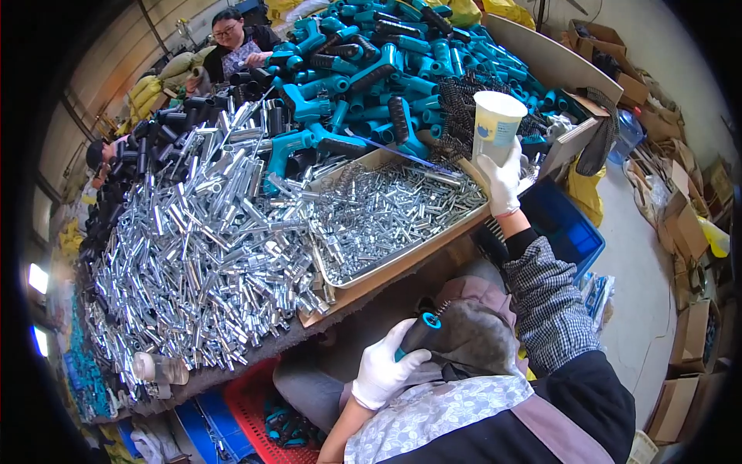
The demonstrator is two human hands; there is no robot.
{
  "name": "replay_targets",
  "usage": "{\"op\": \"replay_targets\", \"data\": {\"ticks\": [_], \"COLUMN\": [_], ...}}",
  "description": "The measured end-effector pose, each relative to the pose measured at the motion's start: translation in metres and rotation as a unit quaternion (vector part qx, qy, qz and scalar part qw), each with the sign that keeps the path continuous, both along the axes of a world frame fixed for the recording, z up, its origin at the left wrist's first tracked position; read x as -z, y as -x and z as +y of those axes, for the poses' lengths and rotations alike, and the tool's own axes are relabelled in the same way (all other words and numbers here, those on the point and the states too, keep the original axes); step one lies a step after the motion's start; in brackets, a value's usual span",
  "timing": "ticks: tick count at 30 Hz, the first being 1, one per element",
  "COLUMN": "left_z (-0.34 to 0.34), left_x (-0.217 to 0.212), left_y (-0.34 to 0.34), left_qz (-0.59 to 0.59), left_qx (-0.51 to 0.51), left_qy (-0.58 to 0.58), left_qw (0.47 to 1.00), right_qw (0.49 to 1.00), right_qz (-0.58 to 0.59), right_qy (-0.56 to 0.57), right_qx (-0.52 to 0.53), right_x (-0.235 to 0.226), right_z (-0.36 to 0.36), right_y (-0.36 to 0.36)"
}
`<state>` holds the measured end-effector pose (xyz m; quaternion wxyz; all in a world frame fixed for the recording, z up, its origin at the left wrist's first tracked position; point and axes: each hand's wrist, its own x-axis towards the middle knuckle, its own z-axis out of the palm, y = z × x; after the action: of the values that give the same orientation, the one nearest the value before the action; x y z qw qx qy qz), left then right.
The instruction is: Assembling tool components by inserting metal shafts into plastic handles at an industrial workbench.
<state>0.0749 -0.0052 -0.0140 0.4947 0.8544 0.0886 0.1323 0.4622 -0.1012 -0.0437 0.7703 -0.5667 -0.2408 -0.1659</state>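
While left hand (384, 371) grips black-teal handle (421, 334) closed in lap, right hand (502, 182) wraps plastic cup (495, 125), raised over tray (402, 263) of metal pins (386, 213); tube pile (201, 255) on surface beyond.

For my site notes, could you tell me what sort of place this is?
Probably a small assembly workshop: a table heaped with metal tubes, a pile of teal handles, and cardboard boxes along the wall.
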Motion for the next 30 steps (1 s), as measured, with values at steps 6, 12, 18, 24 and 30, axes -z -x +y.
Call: {"op": "replay_targets", "data": {"ticks": [6, 12, 18, 24, 30], "left_z": [-0.002, 0.003, 0.004, 0.014, 0.015], "left_x": [-0.015, -0.004, -0.005, 0.014, 0.006], "left_y": [0.025, 0.039, 0.033, 0.037, 0.034], "left_qz": [0.066, 0.060, -0.001, 0.048, 0.018], "left_qx": [-0.044, -0.071, -0.064, -0.099, -0.117], "left_qy": [0.089, 0.031, 0.003, 0.123, 0.207], "left_qw": [0.993, 0.995, 0.998, 0.986, 0.971], "right_qw": [0.995, 0.996, 0.995, 0.894, 0.750], "right_qz": [-0.003, -0.025, -0.017, -0.358, -0.130], "right_qy": [0.083, 0.086, 0.062, 0.249, 0.637], "right_qx": [-0.050, -0.020, 0.073, 0.108, 0.123], "right_x": [0.004, -0.013, -0.053, -0.109, -0.113], "right_z": [-0.030, -0.037, -0.054, -0.006, 0.108], "right_y": [-0.001, 0.015, 0.038, 0.085, 0.044]}}
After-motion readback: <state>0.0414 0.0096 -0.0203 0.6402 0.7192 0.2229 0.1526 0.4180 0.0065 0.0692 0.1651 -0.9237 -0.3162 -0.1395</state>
